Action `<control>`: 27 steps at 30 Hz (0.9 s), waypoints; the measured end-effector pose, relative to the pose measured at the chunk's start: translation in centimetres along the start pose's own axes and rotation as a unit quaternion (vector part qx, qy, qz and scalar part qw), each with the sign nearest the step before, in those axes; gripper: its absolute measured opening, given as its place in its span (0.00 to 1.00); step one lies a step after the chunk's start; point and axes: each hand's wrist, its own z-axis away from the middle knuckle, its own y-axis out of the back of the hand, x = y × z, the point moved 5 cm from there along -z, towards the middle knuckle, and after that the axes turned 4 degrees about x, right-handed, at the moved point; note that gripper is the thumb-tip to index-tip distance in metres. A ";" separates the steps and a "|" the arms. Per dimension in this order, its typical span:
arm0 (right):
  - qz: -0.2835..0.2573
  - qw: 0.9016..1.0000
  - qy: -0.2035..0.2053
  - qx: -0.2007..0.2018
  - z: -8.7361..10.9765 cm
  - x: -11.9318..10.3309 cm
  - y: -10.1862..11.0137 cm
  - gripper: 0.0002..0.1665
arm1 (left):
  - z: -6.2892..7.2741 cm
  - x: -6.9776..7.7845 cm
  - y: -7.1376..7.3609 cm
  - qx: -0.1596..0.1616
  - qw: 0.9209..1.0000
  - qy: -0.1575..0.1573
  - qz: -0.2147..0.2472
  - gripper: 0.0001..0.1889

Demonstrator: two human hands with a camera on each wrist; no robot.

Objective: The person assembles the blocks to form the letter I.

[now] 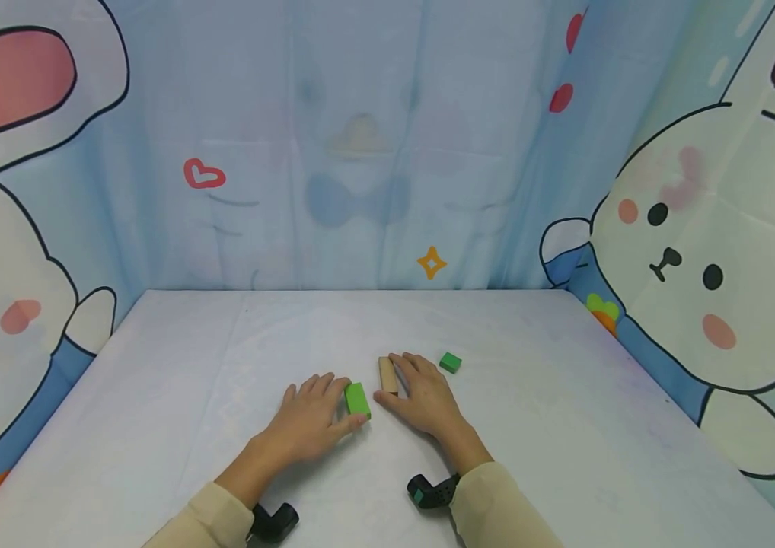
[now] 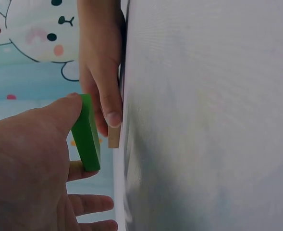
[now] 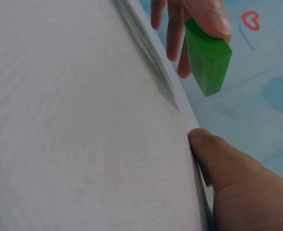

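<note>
My left hand [image 1: 312, 418] pinches a bright green rectangular block [image 1: 358, 399] between thumb and index finger, the other fingers stretched out. In the left wrist view the green block [image 2: 87, 134] is held up off the table, tilted. To its right, my right hand [image 1: 425, 392] grips a plain wooden block [image 1: 388, 375] low at the tabletop, thumb at the near end and index finger at the far end. The right wrist view shows the right thumb [image 3: 223, 154] against the table, with the wooden block mostly hidden behind it.
A smaller green block [image 1: 451, 362] lies on the white-covered table [image 1: 223, 380], just beyond the right hand. Blue curtains [image 1: 360, 152] with cartoon rabbits enclose the back and sides. Black devices [image 1: 432, 492] are strapped at both wrists.
</note>
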 end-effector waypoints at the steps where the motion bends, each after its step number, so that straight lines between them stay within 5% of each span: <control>1: 0.000 1.000 -0.002 -0.002 0.0 0.0 0.0 0.47 | 0.1 0.0 0.0 -0.002 1.000 -0.002 0.004 0.41; 27: 0.000 1.000 0.009 0.002 -0.1 0.1 -0.1 0.47 | 1.6 1.6 -0.5 -0.027 0.997 -0.071 0.026 0.40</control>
